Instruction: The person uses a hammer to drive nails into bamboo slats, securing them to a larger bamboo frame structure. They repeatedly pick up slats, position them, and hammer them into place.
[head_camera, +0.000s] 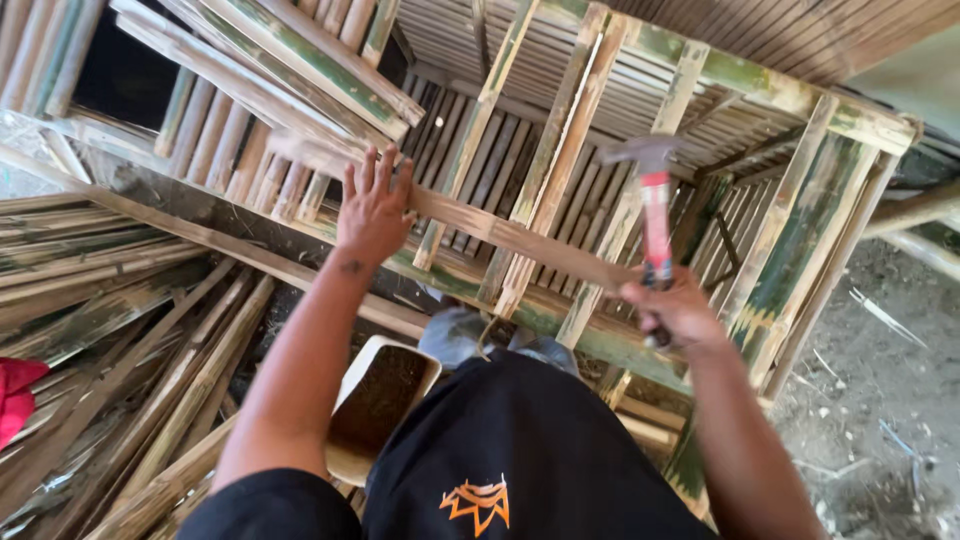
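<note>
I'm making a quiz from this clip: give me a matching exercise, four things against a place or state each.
Things:
1. left hand
2. hammer
3. box
4. red cloth

Places or states:
a. at the far left edge
b. flat on a bamboo slat
c. on the ground by the knee
d. raised in the right hand

Pairs: 1-b, 2-d, 3-c, 4-a

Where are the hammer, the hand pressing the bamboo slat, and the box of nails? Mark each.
hammer (655, 205): head view, on its red handle.
left hand (373, 208): head view, back of hand.
box (352, 385): head view, left rim.
</note>
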